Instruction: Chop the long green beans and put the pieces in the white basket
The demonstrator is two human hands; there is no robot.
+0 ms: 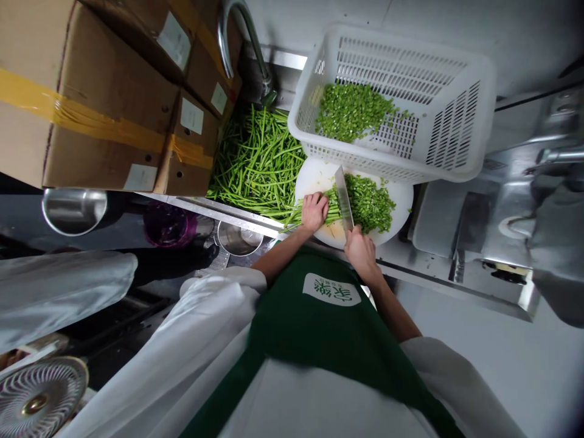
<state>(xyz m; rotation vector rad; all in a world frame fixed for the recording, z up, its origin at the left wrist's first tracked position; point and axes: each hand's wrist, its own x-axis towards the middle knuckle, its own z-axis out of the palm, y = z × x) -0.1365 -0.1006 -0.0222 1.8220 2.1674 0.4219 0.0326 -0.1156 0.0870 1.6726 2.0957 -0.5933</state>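
Note:
My left hand (314,211) is closed over a bundle of long green stalks (333,207), pressing it down on a round white cutting board (314,176). In my right hand (360,250) is the handle of a kitchen knife (344,198). Its broad blade stands across the bundle, just right of my left fingers. Right of the blade lies a heap of chopped green pieces (371,204). Behind my left hand, a large pile of uncut stalks (262,161) fills the sink. The blade hides where the bundle meets the chopped heap.
Beyond the board sits a white plastic basket (392,155) with chopped pieces (353,112) inside. Cardboard boxes (109,109) stand at left beside a faucet (266,73). Metal equipment (506,201) occupies the right. Below are a metal pot (239,238) and another person's white sleeve (68,292).

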